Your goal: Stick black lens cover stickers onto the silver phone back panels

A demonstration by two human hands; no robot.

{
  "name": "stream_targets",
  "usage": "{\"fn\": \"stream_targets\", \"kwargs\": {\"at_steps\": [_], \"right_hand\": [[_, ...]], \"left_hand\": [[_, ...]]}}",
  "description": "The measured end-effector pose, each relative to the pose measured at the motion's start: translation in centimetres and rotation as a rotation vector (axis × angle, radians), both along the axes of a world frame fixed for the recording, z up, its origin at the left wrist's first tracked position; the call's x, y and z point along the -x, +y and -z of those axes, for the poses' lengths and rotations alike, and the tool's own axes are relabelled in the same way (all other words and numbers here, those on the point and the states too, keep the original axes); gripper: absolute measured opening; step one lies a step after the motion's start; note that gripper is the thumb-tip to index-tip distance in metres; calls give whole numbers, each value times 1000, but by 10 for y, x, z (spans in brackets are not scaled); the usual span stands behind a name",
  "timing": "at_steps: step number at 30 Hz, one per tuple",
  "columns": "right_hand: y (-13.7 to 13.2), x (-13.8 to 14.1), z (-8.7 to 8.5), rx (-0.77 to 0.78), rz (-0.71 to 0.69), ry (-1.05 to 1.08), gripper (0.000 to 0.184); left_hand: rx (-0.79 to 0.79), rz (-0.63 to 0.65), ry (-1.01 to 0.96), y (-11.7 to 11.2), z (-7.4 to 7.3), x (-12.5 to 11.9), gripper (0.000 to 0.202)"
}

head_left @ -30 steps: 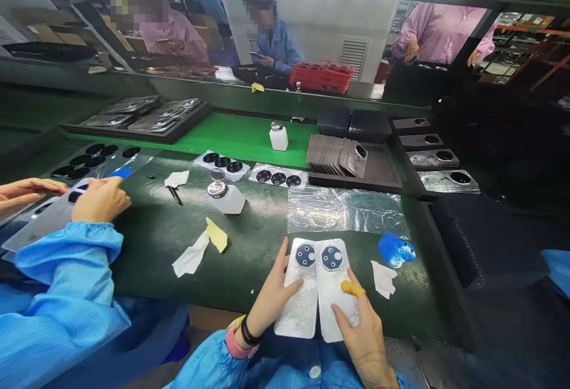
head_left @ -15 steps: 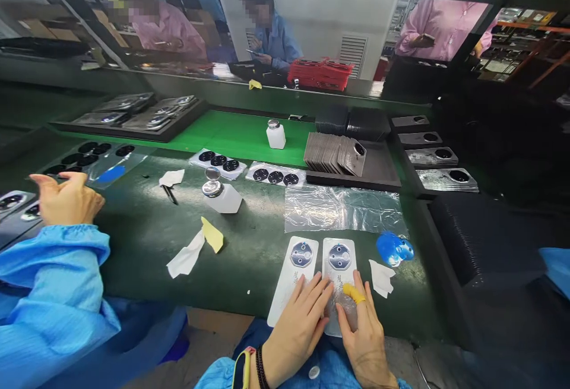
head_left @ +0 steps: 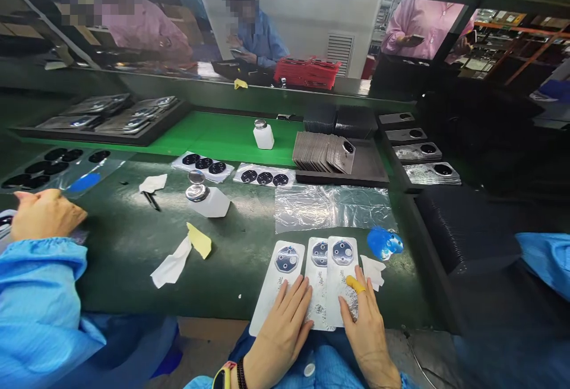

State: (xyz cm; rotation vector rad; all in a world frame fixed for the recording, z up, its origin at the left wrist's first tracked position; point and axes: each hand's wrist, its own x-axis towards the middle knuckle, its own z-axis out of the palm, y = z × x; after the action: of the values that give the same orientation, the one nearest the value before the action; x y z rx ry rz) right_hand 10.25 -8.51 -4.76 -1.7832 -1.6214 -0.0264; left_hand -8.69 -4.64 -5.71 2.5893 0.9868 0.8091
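Three flat silvery plates lie near the table's front edge, each with a blue-and-dark octagonal camera-like area at its far end. My left hand (head_left: 285,323) rests flat with fingers stretched on the left plate (head_left: 268,288). My right hand (head_left: 367,335), a yellow finger cover (head_left: 355,284) on one finger, has its thumb and fingers apart on the right plate (head_left: 339,276). That plate overlaps the middle plate (head_left: 315,291), which is partly covered. Just right of them lie a white wipe (head_left: 373,270) and a crumpled blue piece (head_left: 383,243).
A clear plastic sheet (head_left: 333,209) lies beyond the plates. White dispenser bottles (head_left: 214,203) stand on the table and green mat (head_left: 200,133). A black tray (head_left: 374,163) holds a row of plates. At left is a co-worker's hand (head_left: 47,215); black stacked trays (head_left: 463,228) stand right.
The right plate has shifted right under my right hand, and a third plate now shows between the two. The co-worker's hand at left has turned and lowered. The view has shifted slightly right.
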Motion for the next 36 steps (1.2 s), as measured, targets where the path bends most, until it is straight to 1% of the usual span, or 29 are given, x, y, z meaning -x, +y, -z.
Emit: {"fn": "stream_targets", "kwargs": {"at_steps": [2,4,6,8,10,12,14,15,16,18,20,22,23,25,26,27,29,31,36], "right_hand": [[3,2,-3,-29,-16,-22,32],[7,-3,-9,-67,-29,-41,29],[13,-12,-16,-108,-17,-54,25],[19,-25,-24,-147,22,-83,24],[24,-36,-31,-171,30,-135,21],[25,-43,-37,-165,13,-171,22],[23,-46,-42,-140,-11,-176,26],[22,-47,-43,-128,-24,-167,27],[20,-48,-44,-119,-37,-154,27],[18,-48,-47,-107,-61,-132,25],[17,-48,-48,-108,-57,-119,22],[17,-47,-51,-129,-35,-114,19],[18,-46,-52,-142,-27,-110,18],[18,-44,-54,-167,-28,-101,16],[18,-43,-54,-183,-36,-102,15],[19,-42,-55,-199,-47,-105,15],[18,-40,-55,-225,-64,-114,16],[18,-40,-54,-236,-70,-121,16],[17,-42,-51,-233,-72,-131,16]], "left_hand": [[-16,-42,2,0,2,2,60],[-42,-97,-14,1,3,1,61],[-66,-142,-51,2,3,-3,61],[-77,-159,-91,1,4,-7,58],[-55,-158,-116,-3,6,-10,54],[4,-139,-101,-6,6,-12,49],[52,-89,-63,-2,0,-10,46],[64,-60,-35,5,-6,-8,44],[29,-38,-42,16,-14,-5,42],[-3,-75,-12,53,-35,3,39],[-7,-185,39,104,-57,12,39],[-1,-247,58,160,-73,19,39],[4,-263,68,186,-78,20,38],[16,-272,105,232,-82,21,32],[21,-263,128,249,-81,20,30],[25,-247,155,263,-80,19,32],[32,-200,210,282,-76,18,33],[34,-157,262,291,-73,19,32],[21,-108,367,296,-71,28,31]]}}
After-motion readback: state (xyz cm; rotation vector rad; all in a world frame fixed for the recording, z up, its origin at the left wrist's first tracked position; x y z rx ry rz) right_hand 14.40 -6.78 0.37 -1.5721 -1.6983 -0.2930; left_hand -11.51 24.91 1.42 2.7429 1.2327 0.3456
